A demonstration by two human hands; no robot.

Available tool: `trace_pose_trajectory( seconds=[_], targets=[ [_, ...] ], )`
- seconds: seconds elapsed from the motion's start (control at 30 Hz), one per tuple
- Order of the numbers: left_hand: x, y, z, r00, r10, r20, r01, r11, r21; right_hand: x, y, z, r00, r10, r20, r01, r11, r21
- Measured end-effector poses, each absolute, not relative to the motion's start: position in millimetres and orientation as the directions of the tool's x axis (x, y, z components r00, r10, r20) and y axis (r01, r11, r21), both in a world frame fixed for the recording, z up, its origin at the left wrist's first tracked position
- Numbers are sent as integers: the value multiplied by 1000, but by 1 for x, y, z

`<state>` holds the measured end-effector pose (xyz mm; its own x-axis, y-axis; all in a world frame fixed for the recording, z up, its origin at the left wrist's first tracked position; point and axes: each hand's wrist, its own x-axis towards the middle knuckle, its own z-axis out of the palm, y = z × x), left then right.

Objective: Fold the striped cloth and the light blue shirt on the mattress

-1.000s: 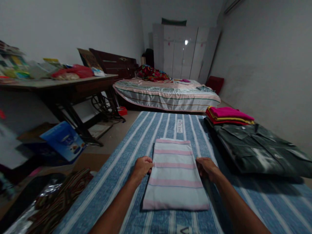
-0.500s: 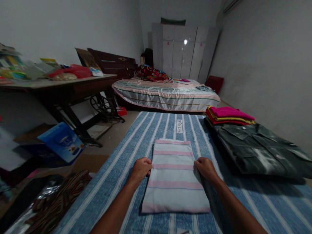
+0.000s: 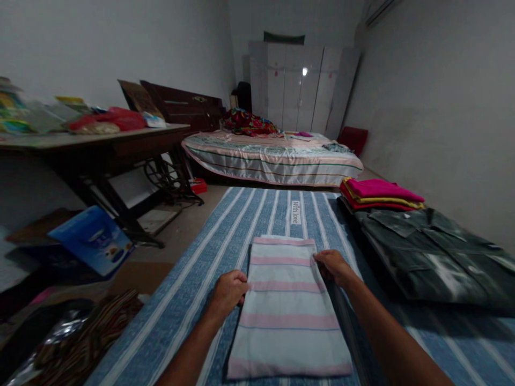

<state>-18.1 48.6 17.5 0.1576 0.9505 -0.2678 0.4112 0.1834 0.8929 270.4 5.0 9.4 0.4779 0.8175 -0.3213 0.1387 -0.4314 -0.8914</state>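
1. Blue-striped fabric (image 3: 261, 214) covers the near surface; beyond its far edge stands a bed (image 3: 277, 158).
2. Right of the work lie a folded dark-green jacket (image 3: 446, 257) and a pink, yellow and red cloth pile (image 3: 382, 188), both apart from the right grip (image 3: 335, 266).
3. Folded pink-striped cloth (image 3: 287, 305) lies flat between the 2 hands.
4. Left grip (image 3: 228, 292) pinches its left edge; the right grip pinches its right edge, farther up.

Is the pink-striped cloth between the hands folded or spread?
Folded: the cloth lies as a compact rectangle on the blue striped sheet, another layer's edge showing at its far end.
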Motion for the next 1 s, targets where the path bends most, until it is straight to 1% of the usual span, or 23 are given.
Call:
trace_pose_trajectory(
  seconds=[0.13,0.2,0.33,0.47,0.57,0.67,0.8,0.87,0.93,1.0],
  targets=[
    [-19,49,15,169,941,-294,414,203,887,275,14,8,525,836,-158,267,-339,-902],
    [-19,49,14,176,937,-302,400,213,892,277,17,5,538,835,-117,328,-335,-883],
    [-21,50,11,181,937,-300,387,212,897,280,23,-3,535,827,-176,365,-414,-834],
    [-22,51,8,200,932,-301,379,210,901,281,22,-7,521,814,-257,337,-473,-814],
    [-22,52,8,189,933,-306,395,212,894,281,22,-7,512,808,-289,313,-490,-814],
    [-21,52,8,179,936,-302,398,212,893,282,24,-6,527,807,-266,320,-478,-818],
    [-20,49,12,167,940,-299,386,217,897,283,27,-4,571,806,-152,391,-431,-813],
    [-18,48,14,161,942,-295,392,213,895,283,26,-2,583,804,-120,410,-418,-811],
    [-17,47,16,156,944,-292,406,208,890,281,22,0,583,802,-132,398,-423,-814],
    [-15,47,17,153,947,-284,426,196,883,278,15,2,572,801,-180,363,-443,-820]
  ],
)
